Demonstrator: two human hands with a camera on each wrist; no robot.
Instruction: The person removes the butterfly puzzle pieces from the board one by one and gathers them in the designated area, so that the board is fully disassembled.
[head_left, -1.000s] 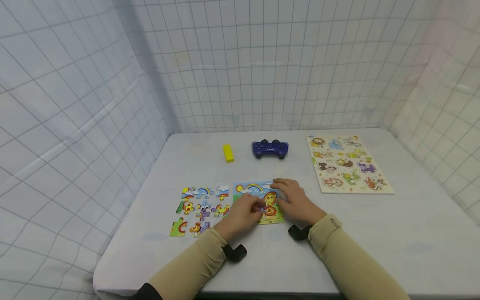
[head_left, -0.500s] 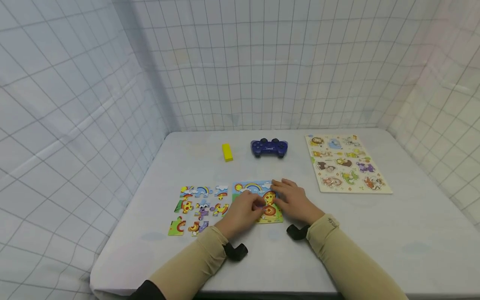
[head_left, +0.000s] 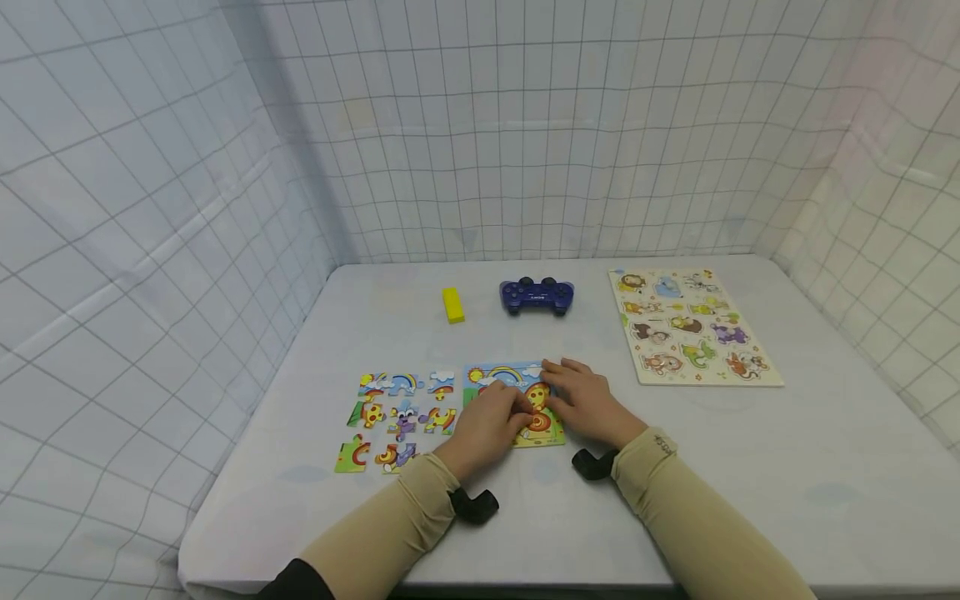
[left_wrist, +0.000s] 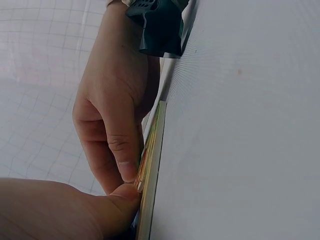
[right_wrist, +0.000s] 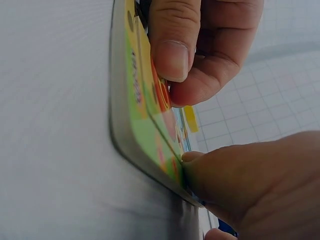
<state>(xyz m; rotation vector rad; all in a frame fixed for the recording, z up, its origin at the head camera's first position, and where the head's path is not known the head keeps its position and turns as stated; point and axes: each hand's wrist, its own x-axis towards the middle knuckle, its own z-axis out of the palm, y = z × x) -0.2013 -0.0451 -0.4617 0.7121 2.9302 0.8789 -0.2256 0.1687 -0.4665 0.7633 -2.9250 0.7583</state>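
Note:
My left hand (head_left: 491, 422) reaches over a small picture puzzle board (head_left: 553, 437), its fingers curled and thumb and index tips close together at the picture's surface; I cannot tell whether they pinch a piece. In the right wrist view those left fingertips (right_wrist: 172, 75) come right down to a red spiral on the board. My right hand (head_left: 591, 402) rests at the board's right side, fingers relaxed over the far right corner. Its thumb (right_wrist: 210, 170) touches the board's edge. Left of the board, several jigsaw pieces (head_left: 403, 417) lie in rows, the lower right partly behind my left wrist.
At the back of the table (head_left: 750, 492) lie a yellow block (head_left: 453, 306) and a dark blue game controller (head_left: 536, 296). A larger animal puzzle board (head_left: 693, 327) lies at the right. White grid-patterned cloth (head_left: 525, 125) encloses the back and sides.
Both hands stay at the puzzle board with only slight finger shifts. The whole view has drifted a little; the loose jigsaw pieces lie as before.

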